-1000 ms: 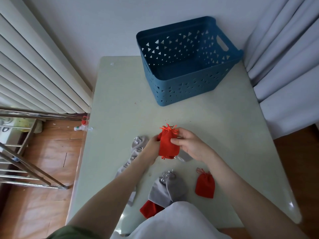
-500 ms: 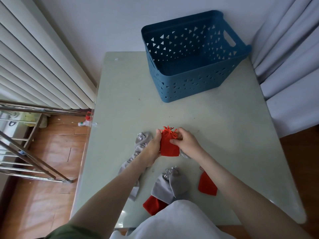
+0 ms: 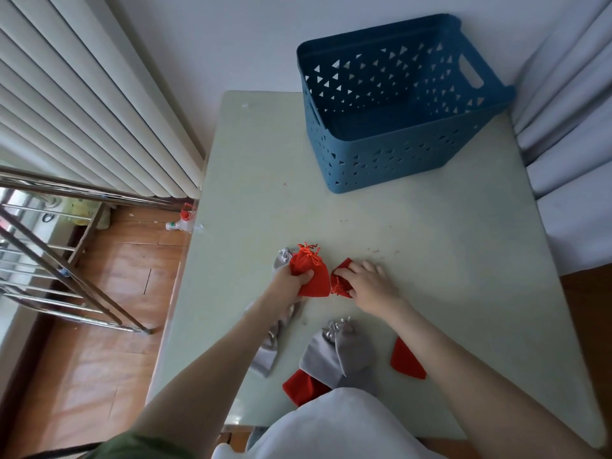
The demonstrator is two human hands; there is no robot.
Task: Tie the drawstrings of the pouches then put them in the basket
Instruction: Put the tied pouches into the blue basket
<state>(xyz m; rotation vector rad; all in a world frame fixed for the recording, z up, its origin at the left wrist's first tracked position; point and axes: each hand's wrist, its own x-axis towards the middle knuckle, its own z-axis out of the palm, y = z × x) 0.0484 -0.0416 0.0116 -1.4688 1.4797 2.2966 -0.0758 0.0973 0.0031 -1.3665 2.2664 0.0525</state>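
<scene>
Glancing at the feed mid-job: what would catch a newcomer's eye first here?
First, the red pouch, its top cinched, gripped in the left hand at the middle of the table, with the right hand resting on a second red pouch beside it. Next, the big blue basket at the far right, with no pouch visible inside. Grey pouches lie near the front edge.

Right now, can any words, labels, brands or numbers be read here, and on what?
None can be read.
The blue basket shows only triangle cut-outs.
The red pouches and the grey pouches look plain.
The small red-capped bottle is too blurred to tell any label.
</scene>
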